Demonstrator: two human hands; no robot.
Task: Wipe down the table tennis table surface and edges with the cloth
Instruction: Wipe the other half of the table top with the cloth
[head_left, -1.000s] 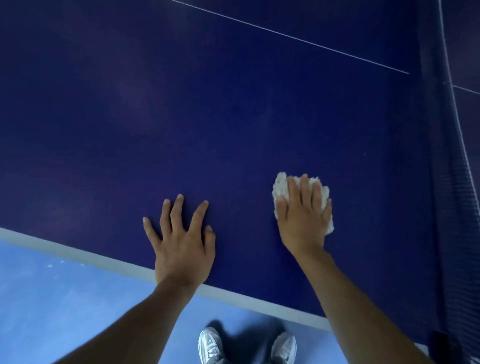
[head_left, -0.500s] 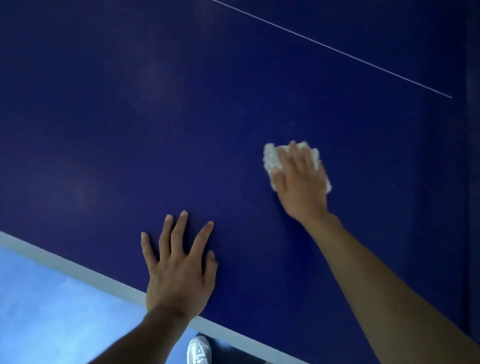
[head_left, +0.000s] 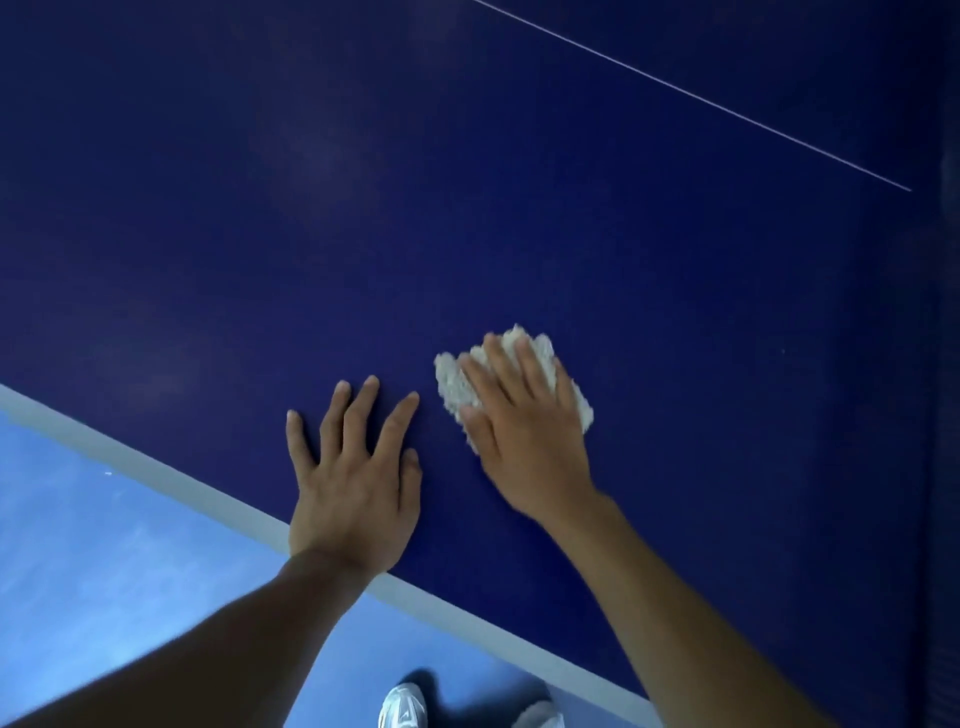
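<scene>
Head view: the cloth is pressed onto the table under the flat, straight-fingered right hand, just inside the white edge band. The left hand is spread and braced nearer that band. Surface wiping is judged in hand; an even-pressure stroke toward the band is called for next.

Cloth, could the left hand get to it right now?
Probably yes: the left hand lies flat on the table just beside the cloth, whose left corner shows bare beyond the right hand.

L grip, R grip flat
</scene>
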